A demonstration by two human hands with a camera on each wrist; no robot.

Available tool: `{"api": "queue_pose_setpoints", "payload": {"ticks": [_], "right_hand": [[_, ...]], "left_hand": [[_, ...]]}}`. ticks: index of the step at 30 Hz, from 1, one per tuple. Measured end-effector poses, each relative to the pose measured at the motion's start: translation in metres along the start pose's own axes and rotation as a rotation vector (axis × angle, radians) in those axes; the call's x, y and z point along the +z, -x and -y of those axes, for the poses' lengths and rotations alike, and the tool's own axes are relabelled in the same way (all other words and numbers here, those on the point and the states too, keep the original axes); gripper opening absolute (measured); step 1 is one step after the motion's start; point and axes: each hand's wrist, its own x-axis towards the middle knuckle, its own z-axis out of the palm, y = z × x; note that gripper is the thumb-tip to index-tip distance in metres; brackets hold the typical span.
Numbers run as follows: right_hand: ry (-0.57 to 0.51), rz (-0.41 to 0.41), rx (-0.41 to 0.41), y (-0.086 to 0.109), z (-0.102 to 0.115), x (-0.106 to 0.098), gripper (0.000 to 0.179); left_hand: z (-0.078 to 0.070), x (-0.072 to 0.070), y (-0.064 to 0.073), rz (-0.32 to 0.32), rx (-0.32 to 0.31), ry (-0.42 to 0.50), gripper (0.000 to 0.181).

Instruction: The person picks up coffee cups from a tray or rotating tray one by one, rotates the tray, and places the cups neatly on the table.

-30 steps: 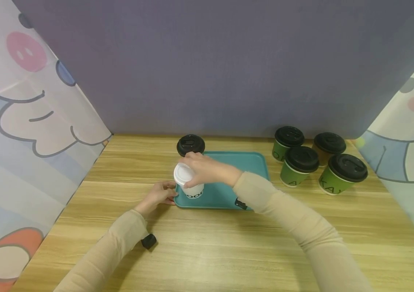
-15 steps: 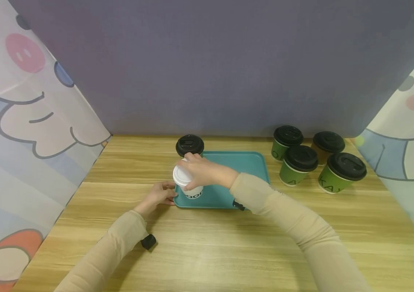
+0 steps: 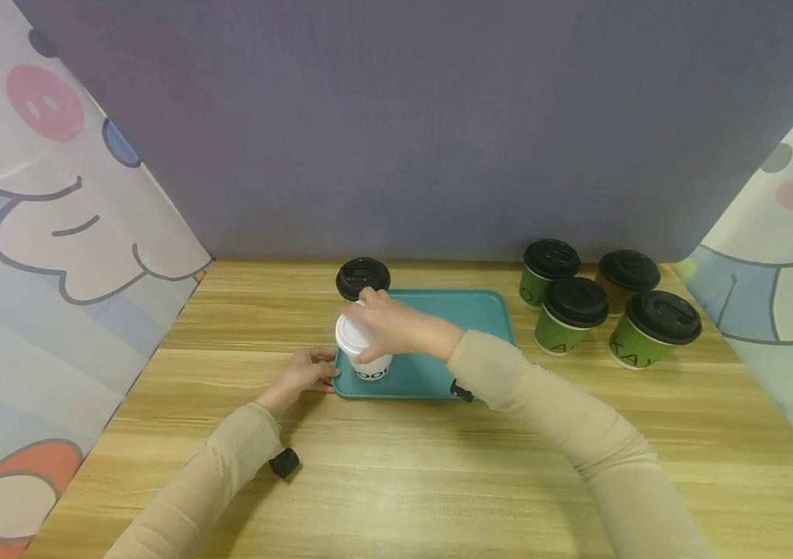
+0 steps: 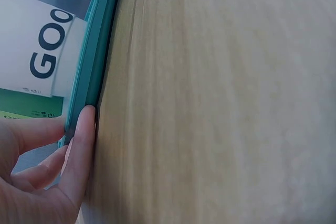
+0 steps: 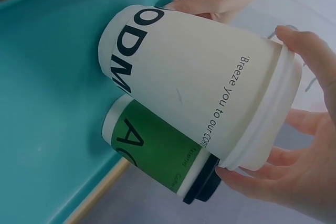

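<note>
My right hand (image 3: 396,326) grips a white paper cup (image 5: 189,77) from above, its fingers and thumb round the white lid (image 5: 262,119). The cup stands upright at the left end of a teal tray (image 3: 448,310), its base close over the tray floor. My left hand (image 3: 302,375) pinches the tray's left rim (image 4: 86,72) near the front corner, between thumb and fingers. Just behind the white cup is a green paper cup (image 5: 152,148) with a black lid (image 3: 363,277); in the head view it is mostly hidden.
To the right of the tray several cups with black lids stand close together, among them a front green cup (image 3: 637,345) and a brown one (image 3: 609,293). A grey panel (image 3: 396,132) rises behind the wooden table (image 3: 396,473). Cartoon-printed curtains (image 3: 82,225) flank both sides.
The white cup and my right hand have shifted a touch to the right over the tray. My left hand keeps its place at the tray's rim.
</note>
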Motion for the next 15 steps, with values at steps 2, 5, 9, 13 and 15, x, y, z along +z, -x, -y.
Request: {"api": "queue_pose_setpoints", "payload": {"ticks": [2,5,9,13,15], "right_hand": [[0.002,-0.011,0.000,0.003,-0.001,-0.002,0.066],[-0.003,-0.018,0.016,0.007,-0.003,-0.005,0.070],[-0.015,-0.019,0.047,0.013,-0.007,-0.009,0.074],[-0.024,-0.031,0.064,0.020,-0.012,-0.012,0.076],[-0.025,-0.036,0.072,0.023,-0.015,-0.014,0.075]], "left_hand": [[0.000,0.000,0.000,-0.002,0.001,-0.005,0.045],[0.000,-0.001,0.000,-0.004,0.001,0.004,0.045],[0.001,-0.002,0.000,0.004,0.016,0.003,0.045],[0.001,-0.002,0.000,0.009,0.021,-0.008,0.044],[0.002,-0.002,0.000,0.014,0.026,-0.005,0.045]]}}
